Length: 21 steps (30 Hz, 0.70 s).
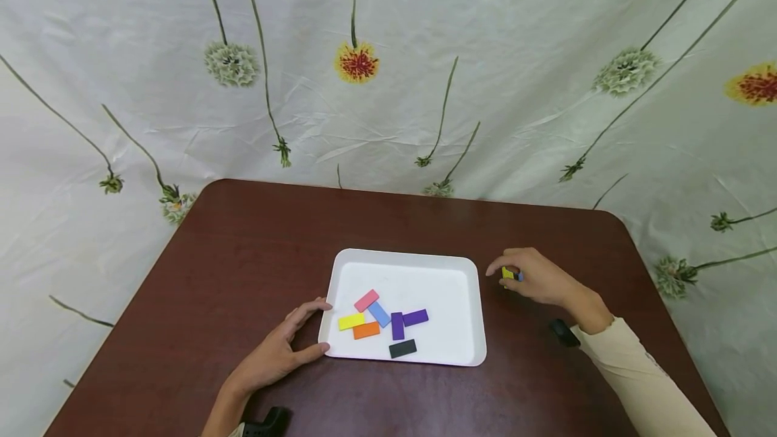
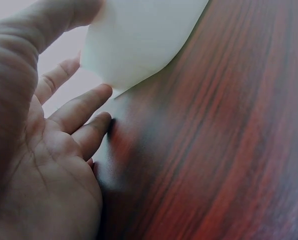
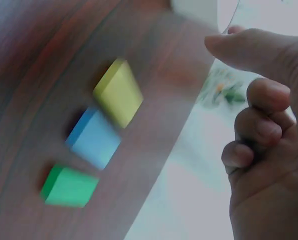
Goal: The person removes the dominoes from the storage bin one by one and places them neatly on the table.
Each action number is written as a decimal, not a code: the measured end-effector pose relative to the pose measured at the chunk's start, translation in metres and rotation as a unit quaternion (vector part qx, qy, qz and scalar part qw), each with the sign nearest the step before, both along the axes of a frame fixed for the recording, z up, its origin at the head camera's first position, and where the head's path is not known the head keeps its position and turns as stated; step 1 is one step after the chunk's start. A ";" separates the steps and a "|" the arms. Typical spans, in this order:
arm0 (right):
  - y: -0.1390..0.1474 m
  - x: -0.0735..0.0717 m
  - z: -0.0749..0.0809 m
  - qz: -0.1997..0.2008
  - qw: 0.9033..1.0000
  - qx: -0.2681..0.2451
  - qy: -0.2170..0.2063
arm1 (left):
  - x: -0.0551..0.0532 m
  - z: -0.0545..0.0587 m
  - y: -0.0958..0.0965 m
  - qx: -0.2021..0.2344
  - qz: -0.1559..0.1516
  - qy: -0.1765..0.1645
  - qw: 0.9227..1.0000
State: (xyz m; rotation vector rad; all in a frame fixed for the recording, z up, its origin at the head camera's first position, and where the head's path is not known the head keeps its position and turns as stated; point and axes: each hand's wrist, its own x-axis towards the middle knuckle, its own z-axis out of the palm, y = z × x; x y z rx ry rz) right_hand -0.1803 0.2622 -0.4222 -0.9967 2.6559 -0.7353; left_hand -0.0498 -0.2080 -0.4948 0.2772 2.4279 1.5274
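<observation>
A white tray (image 1: 449, 309) lies on the dark wooden table. My left hand (image 1: 276, 349) rests at its left end, fingertips and thumb touching the rim; the left wrist view shows the fingers against the tray's corner (image 2: 134, 45). Right of the tray, my right hand (image 1: 540, 278) hovers over a yellow block (image 3: 119, 93), a blue block (image 3: 95, 139) and a green block (image 3: 71, 186) standing in a row on the table. One finger stretches out while several others curl loosely, with nothing held. In the head view this hand partly hides the row, green block included.
Several flat blocks lie in the tray: pink (image 1: 366, 300), blue (image 1: 379, 314), yellow (image 1: 351, 321), orange (image 1: 366, 330), two purple (image 1: 397, 326) and one black (image 1: 403, 348). A flowered cloth (image 1: 394, 106) hangs behind the table's far edge (image 1: 388, 192).
</observation>
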 end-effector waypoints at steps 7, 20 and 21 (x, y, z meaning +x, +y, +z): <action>-0.045 0.002 0.005 0.080 0.997 -0.007 -0.010 | -0.001 0.000 0.000 0.000 -0.004 -0.001 1.000; -0.110 0.000 -0.008 0.186 0.978 0.073 -0.057 | 0.000 0.000 -0.002 -0.001 -0.007 0.000 1.000; -0.113 0.000 -0.009 0.192 0.976 0.079 -0.056 | 0.000 0.000 -0.002 -0.001 -0.007 0.000 1.000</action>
